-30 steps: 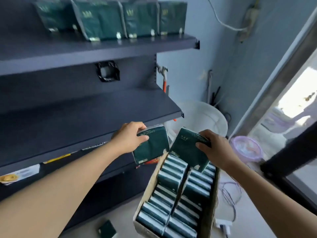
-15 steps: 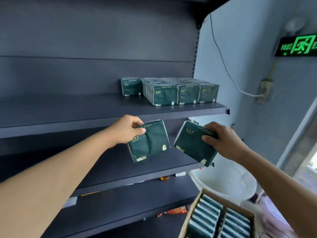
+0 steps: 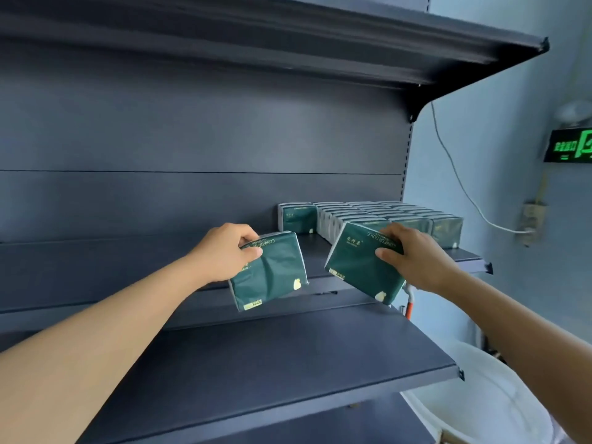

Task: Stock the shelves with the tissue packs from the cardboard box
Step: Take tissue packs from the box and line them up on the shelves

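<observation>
Tissue packs: you hold one in each hand, both in mid-air in front of the middle shelf (image 3: 384, 277), at centre frame of the head view. Your left hand (image 3: 224, 254) pinches the upper left corner of the left pack (image 3: 272, 274), thumb on its face and fingers curled behind, so the pack hangs tilted. Your right hand (image 3: 413, 257) grips the upper right edge of the right pack (image 3: 358, 267), thumb pressed on the front, the pack slanted down to the left. Behind them, right of centre, the stocked rows (image 3: 368, 216) stand upright on the shelf, with one single pack (image 3: 296, 217) at their left end. The film wrap dents under your left thumb, so these look light, soft and a little slippery. A corner pinch lets a pack swing; take hold across the short edge, thumb in front and fingers behind, to set each upright beside the rows.
</observation>
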